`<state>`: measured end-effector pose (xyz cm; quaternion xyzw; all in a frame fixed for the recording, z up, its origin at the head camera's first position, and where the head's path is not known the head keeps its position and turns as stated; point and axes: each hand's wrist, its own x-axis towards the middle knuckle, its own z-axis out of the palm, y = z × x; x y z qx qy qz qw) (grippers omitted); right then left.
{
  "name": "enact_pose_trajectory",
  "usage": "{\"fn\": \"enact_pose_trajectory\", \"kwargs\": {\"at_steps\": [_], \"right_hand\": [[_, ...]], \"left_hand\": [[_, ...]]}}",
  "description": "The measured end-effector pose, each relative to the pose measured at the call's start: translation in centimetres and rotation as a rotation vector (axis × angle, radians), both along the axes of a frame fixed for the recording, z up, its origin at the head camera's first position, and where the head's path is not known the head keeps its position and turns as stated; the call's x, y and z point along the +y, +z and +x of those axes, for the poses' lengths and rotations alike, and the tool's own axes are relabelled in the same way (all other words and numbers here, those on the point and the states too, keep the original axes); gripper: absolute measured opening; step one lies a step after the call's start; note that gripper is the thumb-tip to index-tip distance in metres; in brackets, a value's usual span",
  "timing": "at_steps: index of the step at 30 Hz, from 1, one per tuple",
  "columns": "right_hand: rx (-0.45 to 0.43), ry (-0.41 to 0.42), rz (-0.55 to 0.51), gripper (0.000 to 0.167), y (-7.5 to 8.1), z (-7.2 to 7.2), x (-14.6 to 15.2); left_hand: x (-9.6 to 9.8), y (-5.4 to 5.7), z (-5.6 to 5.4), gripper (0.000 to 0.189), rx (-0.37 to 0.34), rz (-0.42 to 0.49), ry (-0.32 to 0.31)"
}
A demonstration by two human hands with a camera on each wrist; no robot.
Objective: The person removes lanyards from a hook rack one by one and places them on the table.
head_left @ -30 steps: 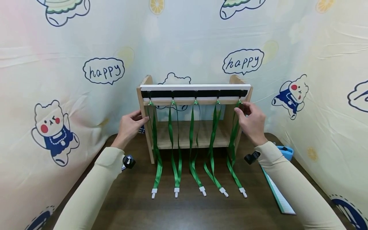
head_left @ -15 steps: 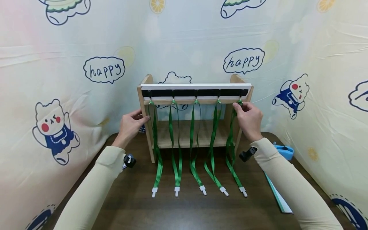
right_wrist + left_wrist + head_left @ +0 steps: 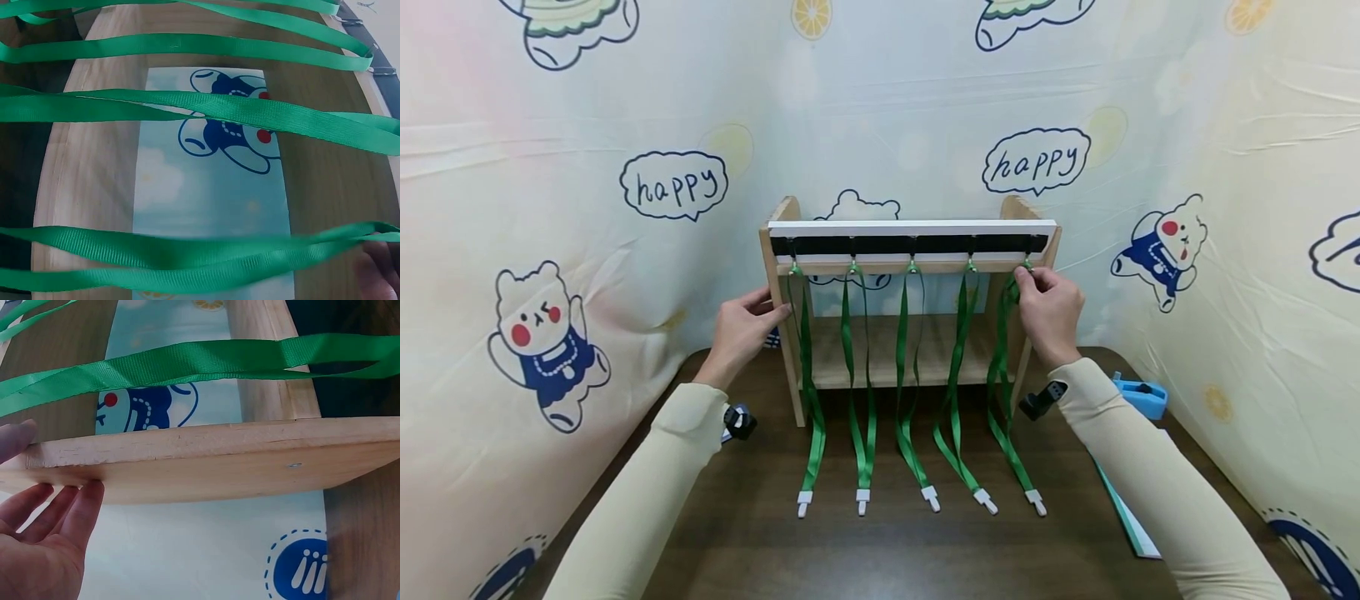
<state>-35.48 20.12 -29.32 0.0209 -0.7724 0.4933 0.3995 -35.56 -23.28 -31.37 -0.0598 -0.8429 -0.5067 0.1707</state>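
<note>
A small wooden rack (image 3: pixel 913 346) stands on the brown table, several green lanyards hanging in a row from hooks on its black-striped front bar (image 3: pixel 917 244). My left hand (image 3: pixel 741 337) holds the rack's left side panel (image 3: pixel 187 450), thumb on the front edge and fingers against the outer face. At the right end, my right hand (image 3: pixel 1051 312) pinches the rightmost lanyard (image 3: pixel 1002 367) just below its hook. In the right wrist view only part of that hand's fingers (image 3: pixel 378 272) shows, beside the gathered upper straps. White clips (image 3: pixel 1035 502) at the lanyards' lower ends lie on the table.
To the right, a light blue object (image 3: pixel 1142 397) and a flat white item with a green edge (image 3: pixel 1131 517) lie partly behind my right forearm. A patterned cloth (image 3: pixel 880 100) surrounds the table on the back and sides.
My right hand has shifted slightly up and left to the top of the rightmost lanyard, drawing its upper straps a little left. My left hand keeps its hold on the rack.
</note>
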Motion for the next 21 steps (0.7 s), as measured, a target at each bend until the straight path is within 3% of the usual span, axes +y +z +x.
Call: {"fn": "enact_pose_trajectory", "kwargs": {"at_steps": [7,21], "right_hand": [[0.038,0.036,-0.017,0.034,-0.08,-0.08,0.25],[-0.012,0.061,-0.014,0.035,0.35,0.73,0.79]], "left_hand": [[-0.02,-0.03,0.05,0.066,-0.008,-0.002,-0.004],[-0.29,-0.20,0.07,0.067,-0.016,0.009,-0.023]]}}
